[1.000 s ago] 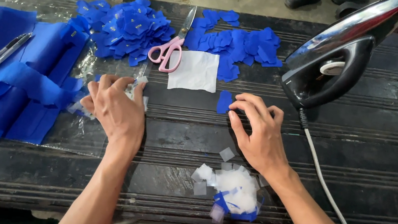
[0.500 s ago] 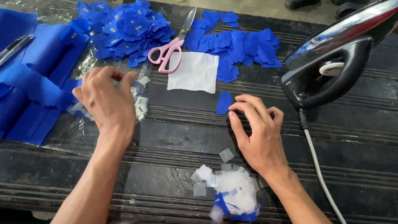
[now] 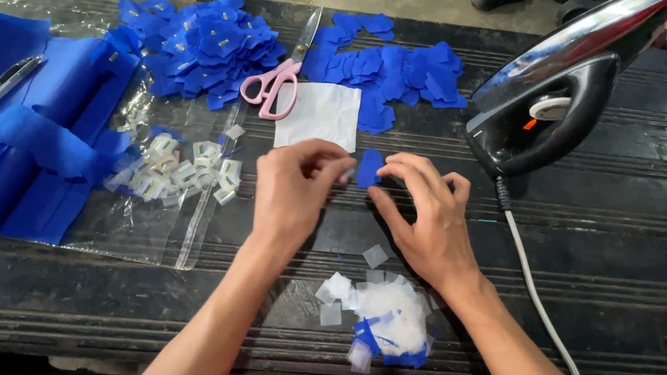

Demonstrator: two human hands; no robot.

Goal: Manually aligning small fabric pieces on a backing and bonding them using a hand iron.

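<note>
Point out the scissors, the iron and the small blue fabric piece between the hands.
scissors point(image 3: 271, 91), head view, pink handle.
iron point(image 3: 552, 96), head view, black body.
blue fabric piece point(image 3: 369, 168), head view, its middle.

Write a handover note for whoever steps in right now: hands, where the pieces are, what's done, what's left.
Left hand: fingertips pinching something small and pale at the edge of the blue fabric piece; too small to tell what.
Right hand: fingers steadying that same piece on the bench.
White sheet lies just above it, pink scissors beside it.
Small pale tags sit on the clear plastic bag.
Done, apparently: blue pile with pale tags on.
Left, apparently: plain blue pile.
Scrap heap near the bench edge. Iron stands at right.
</note>
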